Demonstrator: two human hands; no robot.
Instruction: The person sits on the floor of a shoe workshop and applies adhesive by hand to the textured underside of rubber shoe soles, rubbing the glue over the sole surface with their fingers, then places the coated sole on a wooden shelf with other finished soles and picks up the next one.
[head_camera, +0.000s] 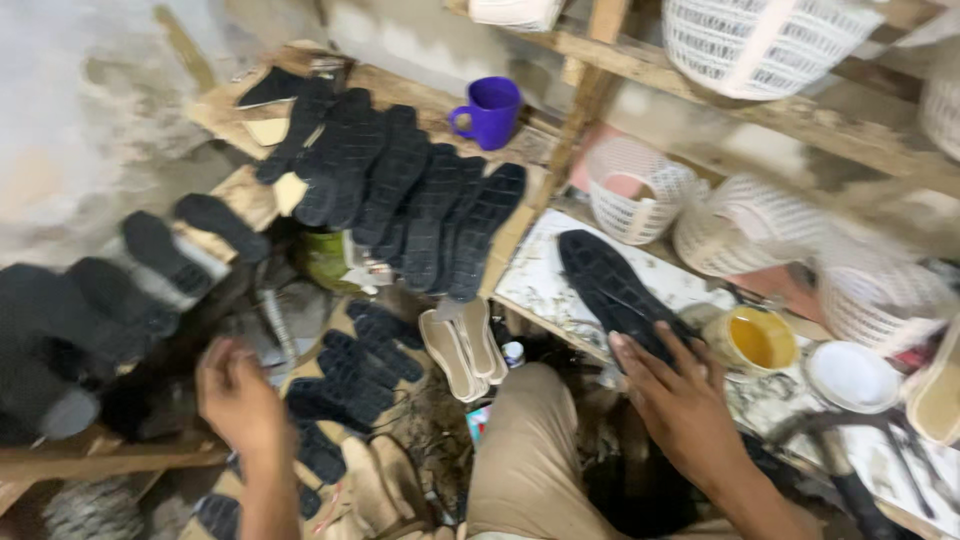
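Black shoe sole (612, 285): a long, flat rubber piece with a ribbed tread pattern, lying diagonally on the pale, stained worktop (540, 285), its heel end under the right hand (672, 395). The right hand rests flat on that end with fingers spread and extended, pressing rather than clamped around it. The left hand (235, 395) hangs lower left above a loose heap of black soles (350, 375) on the floor; its fingers are curled inward, but motion blur hides whether anything is held.

Counts:
- One purple mug (490, 110) on the upper wooden shelf.
- One row of overlapping black treaded soles (410, 200) on the slanted board below the mug; about seven can be made out, the exact number is unclear.
- Three tan insoles (465, 345), stacked side by side near the worktop edge.
- One open tin of yellow glue (755, 340) just beside the right hand.
- One white round lid (852, 375) to the right of the tin.
- At least four white plastic mesh baskets (635, 190) on the worktop and on the shelf above.
- Several dark shoe forms (150, 255) on a rack at far left, blurred.

The person's knee (525, 450), in tan trousers, sits between the two hands.
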